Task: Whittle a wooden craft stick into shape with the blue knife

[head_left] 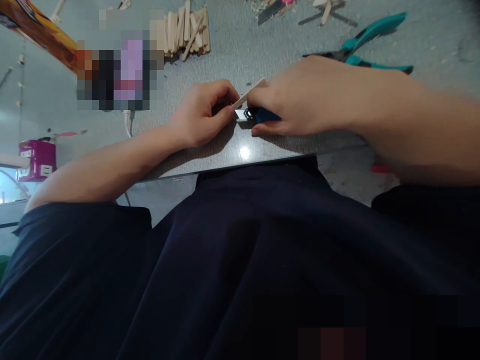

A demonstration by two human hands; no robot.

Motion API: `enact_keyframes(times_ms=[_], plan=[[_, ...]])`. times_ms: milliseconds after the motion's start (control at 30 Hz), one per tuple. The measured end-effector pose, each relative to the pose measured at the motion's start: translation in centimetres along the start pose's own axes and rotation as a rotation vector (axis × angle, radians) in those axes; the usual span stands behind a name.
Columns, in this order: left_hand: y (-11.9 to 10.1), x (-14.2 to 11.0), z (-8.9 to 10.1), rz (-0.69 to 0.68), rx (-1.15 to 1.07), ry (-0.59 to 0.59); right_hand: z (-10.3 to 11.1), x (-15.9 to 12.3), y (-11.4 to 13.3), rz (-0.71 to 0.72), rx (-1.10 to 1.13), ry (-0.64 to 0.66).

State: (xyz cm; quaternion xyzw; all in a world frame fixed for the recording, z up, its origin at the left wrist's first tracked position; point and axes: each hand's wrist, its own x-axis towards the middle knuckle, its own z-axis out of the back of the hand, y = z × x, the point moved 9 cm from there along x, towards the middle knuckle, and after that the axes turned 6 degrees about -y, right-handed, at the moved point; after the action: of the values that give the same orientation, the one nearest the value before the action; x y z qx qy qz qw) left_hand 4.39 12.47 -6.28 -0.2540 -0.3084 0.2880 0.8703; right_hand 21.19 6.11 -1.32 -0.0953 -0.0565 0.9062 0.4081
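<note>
Between the fingertips of my left hand [206, 112] is one end of a thin wooden craft stick [250, 93], which slants up to the right. My right hand [300, 97] is wrapped round the dark blue handle of a utility knife [267, 116]. The knife's short bright blade points left, close to my left thumb and the lower end of the stick. The stick's upper part passes beside my right index finger. Whether the blade touches the wood cannot be made out. Both hands are just above the grey table [225, 155], near its front edge.
Pliers with teal handles [375, 37] lie open beyond my right hand. A pile of craft sticks [185, 32] is at the back. Left of it is a blurred-out device with a white cable [128, 122]. Shavings and a dark flat strip [270, 12] lie at the far edge.
</note>
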Motion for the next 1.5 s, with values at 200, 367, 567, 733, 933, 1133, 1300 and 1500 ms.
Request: enact_keyframes(times_ms=[200, 367, 567, 733, 933, 1133, 1300, 1500], plan=[[-1.7, 0.1, 0.8, 0.099, 0.013, -0.013, -0.2, 0.3, 0.0, -0.001, 0.003, 0.031], [-4.4, -0.2, 1.3, 0.25, 0.129, 0.1, -0.8, 0.2, -0.4, -0.034, 0.07, 0.054], [-4.2, 0.1, 1.2, 0.226, 0.116, 0.07, -0.6, 0.1, -0.6, -0.067, 0.152, 0.067], [-4.4, 0.0, 0.9, 0.23, 0.148, 0.114, -0.8, 0.2, -0.6, -0.056, 0.123, 0.069], [-4.2, 0.2, 1.2, 0.155, 0.055, 0.001, -0.6, 0.2, -0.5, -0.06, 0.128, 0.062], [-3.7, -0.1, 1.0, 0.173, 0.019, -0.009, 0.0, 0.2, -0.2, -0.055, 0.12, 0.077], [-3.3, -0.4, 1.0, 0.219, 0.018, 0.006, 0.3, 0.2, -0.5, -0.096, 0.22, 0.033], [-2.7, -0.4, 1.0, 0.216, 0.031, 0.002, -0.1, 0.0, -1.1, -0.085, 0.352, -0.007]])
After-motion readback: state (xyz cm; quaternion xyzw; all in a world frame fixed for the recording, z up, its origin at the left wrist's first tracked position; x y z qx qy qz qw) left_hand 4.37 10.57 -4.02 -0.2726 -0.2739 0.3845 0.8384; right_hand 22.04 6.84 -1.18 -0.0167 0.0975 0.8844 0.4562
